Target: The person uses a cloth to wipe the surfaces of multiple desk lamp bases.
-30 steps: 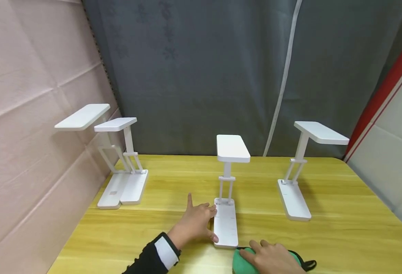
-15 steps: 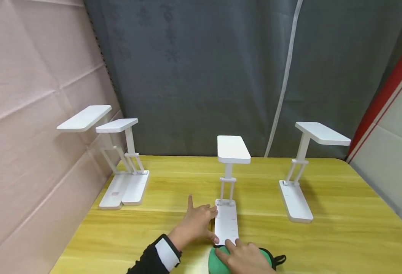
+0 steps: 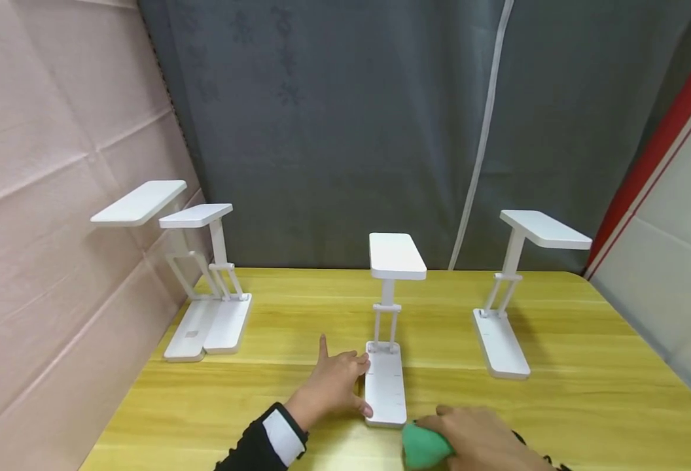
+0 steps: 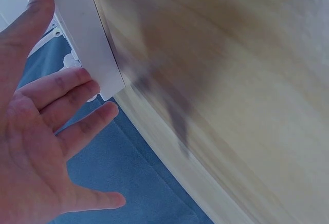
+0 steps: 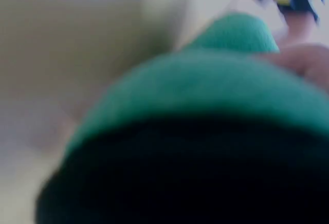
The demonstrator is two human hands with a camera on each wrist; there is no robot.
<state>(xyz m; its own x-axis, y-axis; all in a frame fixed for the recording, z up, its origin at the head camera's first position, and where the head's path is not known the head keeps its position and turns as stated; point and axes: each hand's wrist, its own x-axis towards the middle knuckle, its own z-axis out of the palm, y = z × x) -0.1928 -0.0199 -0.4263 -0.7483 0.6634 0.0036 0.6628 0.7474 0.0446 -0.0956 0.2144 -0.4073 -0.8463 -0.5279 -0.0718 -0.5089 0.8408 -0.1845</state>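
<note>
My left hand [image 3: 332, 387] rests beside the middle white folding desk lamp [image 3: 385, 389], fingers spread, with thumb and fingertips touching the left side of its base. The left wrist view shows the palm and straight fingers [image 4: 67, 93] along the lamp's white base edge [image 4: 95, 39]. My right hand [image 3: 479, 435] grips a green cloth pad [image 3: 425, 447] with black edging, near the front right corner of that base. In the right wrist view the green pad [image 5: 216, 80] is bunched and blurred, and part of a finger shows behind it.
Two more white lamps [image 3: 228, 324] stand side by side at the left, near the pink cloth wall [image 3: 57, 229]. Another lamp [image 3: 501, 343] stands at the right. A grey curtain [image 3: 322, 131] hangs behind the wooden table [image 3: 298, 294].
My right hand moved left with the green pad along the front of the lamp base, then back right, and the pad is now tilted and bunched. My left hand stays on the base.
</note>
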